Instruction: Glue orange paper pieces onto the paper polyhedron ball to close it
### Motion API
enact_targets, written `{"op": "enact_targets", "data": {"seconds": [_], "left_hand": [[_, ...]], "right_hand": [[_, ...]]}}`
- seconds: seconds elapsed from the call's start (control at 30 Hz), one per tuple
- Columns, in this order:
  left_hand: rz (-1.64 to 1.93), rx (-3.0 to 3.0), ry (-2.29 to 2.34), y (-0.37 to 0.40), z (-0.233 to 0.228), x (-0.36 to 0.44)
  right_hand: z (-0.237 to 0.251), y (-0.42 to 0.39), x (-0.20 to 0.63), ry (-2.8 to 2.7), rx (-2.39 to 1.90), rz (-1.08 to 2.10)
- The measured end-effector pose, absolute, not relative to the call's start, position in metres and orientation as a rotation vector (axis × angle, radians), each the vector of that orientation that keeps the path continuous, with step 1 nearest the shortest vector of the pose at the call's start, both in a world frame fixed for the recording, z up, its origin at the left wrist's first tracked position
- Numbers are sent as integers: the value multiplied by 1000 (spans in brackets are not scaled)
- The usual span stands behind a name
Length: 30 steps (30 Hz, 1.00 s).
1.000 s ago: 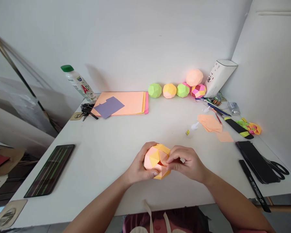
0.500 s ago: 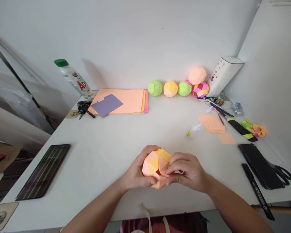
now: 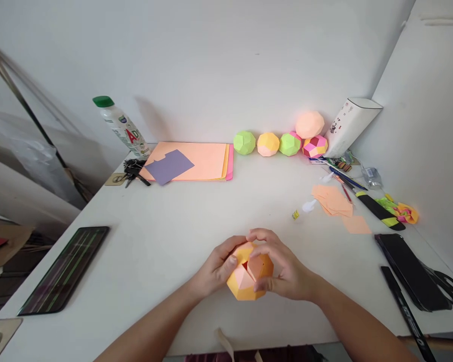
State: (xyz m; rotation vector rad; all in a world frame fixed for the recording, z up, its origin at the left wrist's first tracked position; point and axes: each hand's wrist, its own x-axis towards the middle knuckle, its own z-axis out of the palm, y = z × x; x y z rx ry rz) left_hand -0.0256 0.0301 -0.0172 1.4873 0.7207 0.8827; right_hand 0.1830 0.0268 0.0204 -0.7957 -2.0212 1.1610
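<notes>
Both of my hands cup an orange and yellow folded paper ball (image 3: 245,282) just above the white table (image 3: 173,226), near its front edge. My left hand (image 3: 217,269) grips its left side with the thumb on top. My right hand (image 3: 283,269) wraps over the top and right side, fingers curled across the ball. An opening in the ball shows between my fingers. Small cut peach paper pieces (image 3: 332,200) lie to the right, further back.
Finished paper balls (image 3: 279,142) line the back wall beside a white carton (image 3: 349,125). A stack of coloured sheets (image 3: 191,160), a bottle (image 3: 121,128) and keys (image 3: 133,170) sit back left. A phone (image 3: 64,269) lies left; a black case (image 3: 411,269), scissors (image 3: 447,284) and pens lie right.
The ball has been turned in my hands, so more yellow faces me. My right hand has moved up over the top of it. The view has shifted slightly.
</notes>
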Motion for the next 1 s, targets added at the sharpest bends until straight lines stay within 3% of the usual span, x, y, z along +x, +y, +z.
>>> {"op": "enact_targets", "data": {"seconds": [0.37,0.7,1.0], "left_hand": [[1033,1767,622,24,-21,-26],[1227,2076,528,24,-17,-21],[1173,2083,515,21,-26,-20]], "right_hand": [[20,25,180,-1912,-768,1317],[22,25,177,-1979,-665,1095],[26,21,174,-1928,-728,1109]]}}
